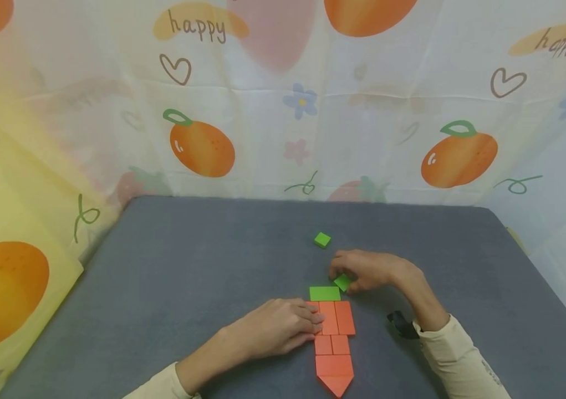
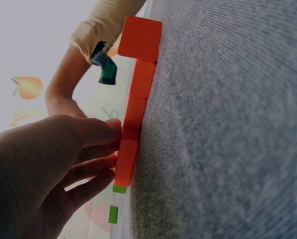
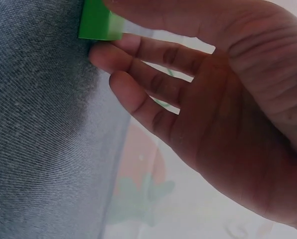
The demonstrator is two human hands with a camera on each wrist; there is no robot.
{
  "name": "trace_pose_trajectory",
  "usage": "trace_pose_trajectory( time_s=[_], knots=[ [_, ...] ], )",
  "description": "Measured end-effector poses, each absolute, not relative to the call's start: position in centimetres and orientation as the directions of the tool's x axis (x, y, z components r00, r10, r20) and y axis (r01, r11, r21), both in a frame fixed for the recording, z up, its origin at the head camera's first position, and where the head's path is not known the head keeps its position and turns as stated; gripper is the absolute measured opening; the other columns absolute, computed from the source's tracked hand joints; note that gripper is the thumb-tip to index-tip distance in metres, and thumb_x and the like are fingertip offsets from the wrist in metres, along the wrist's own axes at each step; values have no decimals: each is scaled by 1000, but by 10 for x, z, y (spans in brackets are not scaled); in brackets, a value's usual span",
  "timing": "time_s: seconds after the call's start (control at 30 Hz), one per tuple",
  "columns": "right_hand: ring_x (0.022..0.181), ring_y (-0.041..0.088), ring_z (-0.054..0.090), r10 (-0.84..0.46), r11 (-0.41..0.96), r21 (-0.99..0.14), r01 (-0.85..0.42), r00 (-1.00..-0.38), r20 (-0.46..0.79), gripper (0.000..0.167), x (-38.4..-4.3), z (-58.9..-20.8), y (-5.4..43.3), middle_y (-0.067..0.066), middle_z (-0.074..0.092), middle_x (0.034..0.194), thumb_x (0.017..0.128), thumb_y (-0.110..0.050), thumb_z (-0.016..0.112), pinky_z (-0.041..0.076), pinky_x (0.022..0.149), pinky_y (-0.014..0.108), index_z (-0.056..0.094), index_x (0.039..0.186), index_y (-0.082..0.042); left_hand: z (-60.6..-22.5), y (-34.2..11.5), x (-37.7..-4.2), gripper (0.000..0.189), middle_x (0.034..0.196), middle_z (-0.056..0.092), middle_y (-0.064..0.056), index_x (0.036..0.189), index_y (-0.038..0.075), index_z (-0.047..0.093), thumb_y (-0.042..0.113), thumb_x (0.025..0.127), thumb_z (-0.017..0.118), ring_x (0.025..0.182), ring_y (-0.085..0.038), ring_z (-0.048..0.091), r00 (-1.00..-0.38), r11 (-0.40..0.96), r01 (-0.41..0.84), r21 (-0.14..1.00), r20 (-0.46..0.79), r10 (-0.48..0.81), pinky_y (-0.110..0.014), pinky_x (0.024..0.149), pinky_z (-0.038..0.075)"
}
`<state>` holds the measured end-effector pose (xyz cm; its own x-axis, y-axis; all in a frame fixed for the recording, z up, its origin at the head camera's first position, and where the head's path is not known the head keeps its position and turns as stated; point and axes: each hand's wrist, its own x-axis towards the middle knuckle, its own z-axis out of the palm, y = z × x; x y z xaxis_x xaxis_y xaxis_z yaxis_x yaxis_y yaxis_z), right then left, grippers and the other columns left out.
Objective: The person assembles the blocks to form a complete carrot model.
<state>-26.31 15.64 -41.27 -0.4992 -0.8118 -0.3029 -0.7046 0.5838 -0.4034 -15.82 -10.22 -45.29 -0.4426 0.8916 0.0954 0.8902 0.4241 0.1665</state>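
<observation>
Flat orange blocks [image 1: 345, 318] lie joined in a column on the grey cloth, with a triangle block [image 1: 336, 383] pointing toward me at the near end. Across the far end lies a green rectangular block [image 1: 324, 293]. My left hand [image 1: 280, 326] rests its relaxed fingertips on the left side of the column's wide part, partly covering it; the left wrist view shows these fingers against the orange edge [image 2: 127, 154]. Between thumb and fingers, my right hand [image 1: 372, 269] pinches a small green block [image 1: 342, 282], tilted beside the rectangle's right end, low over the cloth in the right wrist view.
Another small green block [image 1: 322, 239] lies farther back on the grey table [image 1: 203, 249]. A dark wrist device [image 1: 402, 324] sits by the right cuff. A fruit-patterned curtain [image 1: 263, 111] hangs behind the table's far edge.
</observation>
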Motion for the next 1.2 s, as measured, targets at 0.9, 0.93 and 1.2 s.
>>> trace_pose_trajectory(
  time_s=[0.9, 0.93, 1.2],
  knots=[
    [134, 28, 54, -858, 505, -339, -794, -422, -293, 59, -211, -388, 171, 1, 56, 148, 86, -25, 88, 51, 107, 55, 65, 139, -34, -454, -102, -154, 23, 133, 73, 8, 123, 21, 79, 26, 105, 65, 134, -8, 64, -423, 412, 905, 105, 116, 899, -25, 112, 52],
    [134, 28, 53, -856, 508, -336, -793, -421, -298, 60, -211, -389, 171, 1, 56, 149, 85, -26, 88, 51, 107, 55, 65, 139, -34, -455, -102, -154, 23, 133, 73, 8, 123, 21, 79, 26, 105, 65, 133, -7, 64, -423, 412, 905, 106, 120, 898, -25, 111, 52],
    [136, 27, 53, -856, 503, -341, -794, -403, -323, 61, -209, -391, 166, -2, 56, 149, 80, -30, 92, 48, 108, 60, 68, 136, -35, -453, -104, -153, 21, 130, 74, 9, 120, 22, 79, 25, 104, 66, 132, -6, 64, -438, 423, 897, 131, 120, 891, -23, 110, 53]
  ],
)
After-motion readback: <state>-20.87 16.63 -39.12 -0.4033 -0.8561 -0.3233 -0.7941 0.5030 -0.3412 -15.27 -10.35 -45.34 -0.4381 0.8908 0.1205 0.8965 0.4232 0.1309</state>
